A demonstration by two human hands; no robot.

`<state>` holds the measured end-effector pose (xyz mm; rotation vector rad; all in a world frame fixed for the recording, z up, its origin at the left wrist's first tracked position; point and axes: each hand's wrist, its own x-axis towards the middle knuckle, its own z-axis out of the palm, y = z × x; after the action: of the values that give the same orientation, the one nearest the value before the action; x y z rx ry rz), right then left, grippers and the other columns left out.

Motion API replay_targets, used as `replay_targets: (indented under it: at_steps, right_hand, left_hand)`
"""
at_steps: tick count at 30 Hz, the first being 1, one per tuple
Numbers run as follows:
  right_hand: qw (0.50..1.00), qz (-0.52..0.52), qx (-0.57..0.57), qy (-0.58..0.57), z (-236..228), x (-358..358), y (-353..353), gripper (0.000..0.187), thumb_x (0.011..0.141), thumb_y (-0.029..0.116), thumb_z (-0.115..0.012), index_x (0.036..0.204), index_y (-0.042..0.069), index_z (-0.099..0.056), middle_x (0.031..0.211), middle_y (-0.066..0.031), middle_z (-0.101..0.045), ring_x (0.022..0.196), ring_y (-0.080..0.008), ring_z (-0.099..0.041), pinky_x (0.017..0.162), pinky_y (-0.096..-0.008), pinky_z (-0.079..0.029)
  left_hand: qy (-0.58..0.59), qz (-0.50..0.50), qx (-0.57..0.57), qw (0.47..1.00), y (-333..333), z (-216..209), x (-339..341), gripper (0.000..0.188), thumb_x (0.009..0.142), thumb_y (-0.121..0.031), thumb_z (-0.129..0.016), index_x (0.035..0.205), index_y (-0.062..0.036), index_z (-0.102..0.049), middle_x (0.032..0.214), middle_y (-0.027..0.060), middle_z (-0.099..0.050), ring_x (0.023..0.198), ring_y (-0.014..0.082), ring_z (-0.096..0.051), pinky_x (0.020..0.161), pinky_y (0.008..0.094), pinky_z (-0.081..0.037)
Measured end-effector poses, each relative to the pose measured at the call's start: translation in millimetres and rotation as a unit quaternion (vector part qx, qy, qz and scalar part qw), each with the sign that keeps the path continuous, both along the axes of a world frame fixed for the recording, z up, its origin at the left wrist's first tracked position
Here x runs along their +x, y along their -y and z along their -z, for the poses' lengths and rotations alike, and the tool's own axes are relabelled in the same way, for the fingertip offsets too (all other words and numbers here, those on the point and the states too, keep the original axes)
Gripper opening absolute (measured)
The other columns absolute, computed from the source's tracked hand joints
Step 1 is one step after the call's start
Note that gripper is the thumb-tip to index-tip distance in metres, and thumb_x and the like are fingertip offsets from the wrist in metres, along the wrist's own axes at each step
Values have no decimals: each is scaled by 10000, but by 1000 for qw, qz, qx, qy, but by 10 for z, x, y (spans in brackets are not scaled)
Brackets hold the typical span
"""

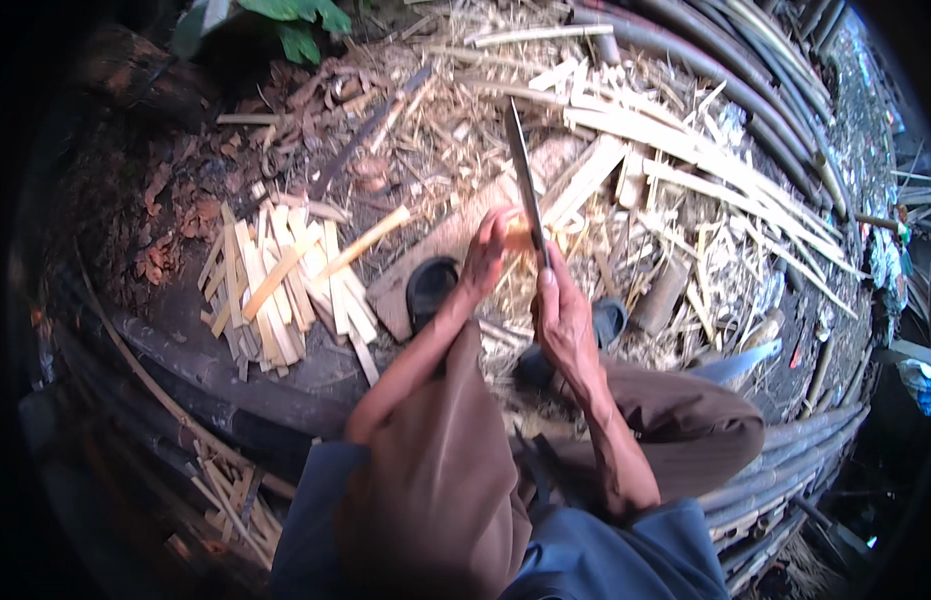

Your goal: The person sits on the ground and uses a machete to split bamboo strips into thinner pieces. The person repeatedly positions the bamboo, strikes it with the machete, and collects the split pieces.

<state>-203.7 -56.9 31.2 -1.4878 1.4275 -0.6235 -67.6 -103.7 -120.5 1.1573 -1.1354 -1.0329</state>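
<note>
My right hand (564, 318) is closed round the handle of a long knife (523, 165), its blade pointing away from me and tilted slightly left. Just left of the blade, my left hand (482, 260) has its fingers curled round a short pale wooden piece (520, 241), partly hidden and washed out by glare. Both hands are above my sandalled feet, close to a flat wooden board (396, 287) on the ground. To the left lies a heap of pale split slats (276, 290), some crossing over others.
Long pale split strips (706, 155) fan out at the right over shavings. Dark poles (686, 50) curve along the far right. A dark, long narrow strip (371, 130) lies beyond the heap. More poles (796, 455) are at the near right; a bluish blade-like piece (738, 363) lies nearby.
</note>
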Motion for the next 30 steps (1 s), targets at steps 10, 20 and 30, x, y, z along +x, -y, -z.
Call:
replay_targets:
  at_steps: [10,20,30]
  right_hand:
    - [997,-43,26,-67,193,-102,-29,502,1035,254,-401,1467,0,-372,878,-241,-618,793,-236,-615,759,-378,-479]
    - [992,-73,59,-82,554,-150,-103,329,1025,204,-434,1298,21,-461,751,-310,-592,690,-464,-609,623,-523,-438]
    - [990,-108,14,-88,1233,-436,-558,346,907,32,-616,1225,-24,-492,1084,-130,-566,970,-238,-596,774,-363,-518]
  left_hand:
    - [106,-125,-15,986,-251,-215,265,499,1049,-372,-310,1196,25,-574,1188,193,-587,1155,312,-554,1030,389,-399]
    - [127,-166,-113,971,-364,-535,363,560,1000,-482,-427,1241,10,-542,1191,181,-541,1130,320,-540,981,424,-447]
    - [317,76,-253,911,-625,-671,-130,419,791,-347,-756,1089,-76,-644,953,61,-552,933,233,-557,861,402,-447]
